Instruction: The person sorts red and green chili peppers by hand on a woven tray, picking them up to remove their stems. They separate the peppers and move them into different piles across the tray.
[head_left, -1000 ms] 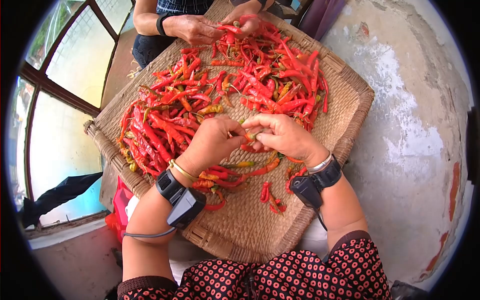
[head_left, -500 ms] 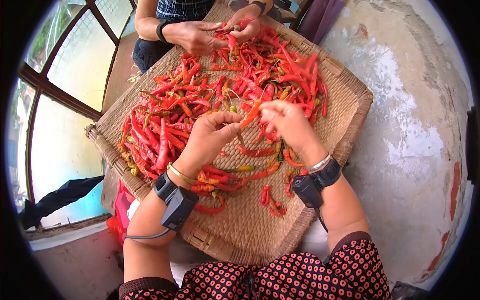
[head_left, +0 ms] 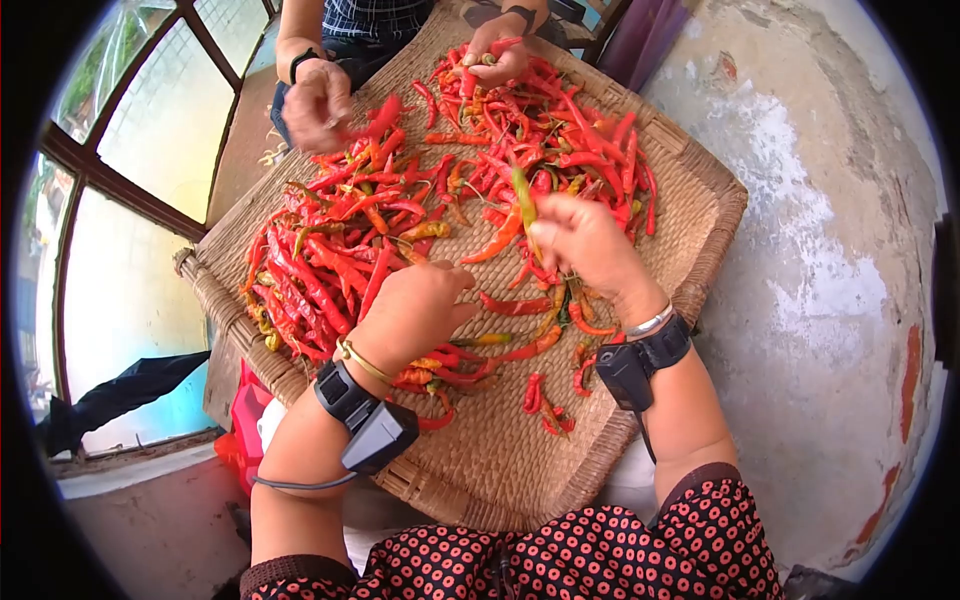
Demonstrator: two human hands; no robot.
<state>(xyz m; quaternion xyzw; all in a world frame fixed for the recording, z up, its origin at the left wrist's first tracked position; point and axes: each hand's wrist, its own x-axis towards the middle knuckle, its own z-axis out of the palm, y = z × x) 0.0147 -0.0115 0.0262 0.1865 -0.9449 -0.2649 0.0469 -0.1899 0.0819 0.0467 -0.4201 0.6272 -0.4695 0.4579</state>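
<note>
My right hand (head_left: 585, 245) pinches a yellow-green chili pepper (head_left: 524, 200) upright over the middle of the woven tray (head_left: 480, 470). Just left of it, an orange-red chili (head_left: 497, 236) lies at a slant in the gap between the heaps. My left hand (head_left: 415, 308) hovers over the near edge of the left heap of red chilies (head_left: 305, 285). Its thumb and fingers are apart, and nothing shows between them. Several red and orange chilies (head_left: 450, 365) lie beneath and beside it.
Across the tray, a co-worker's hand (head_left: 318, 105) moves a red chili (head_left: 380, 117) by the left heap; their other hand (head_left: 497, 62) holds chilies above the right heap (head_left: 590, 135). A few small chilies (head_left: 547, 405) lie near me. A rough wall (head_left: 790, 250) stands right, windows (head_left: 150, 120) left.
My left hand has moved down and left, off the orange-red chili. My right hand now has a yellow-green one. The co-worker's hands have parted, one swinging left.
</note>
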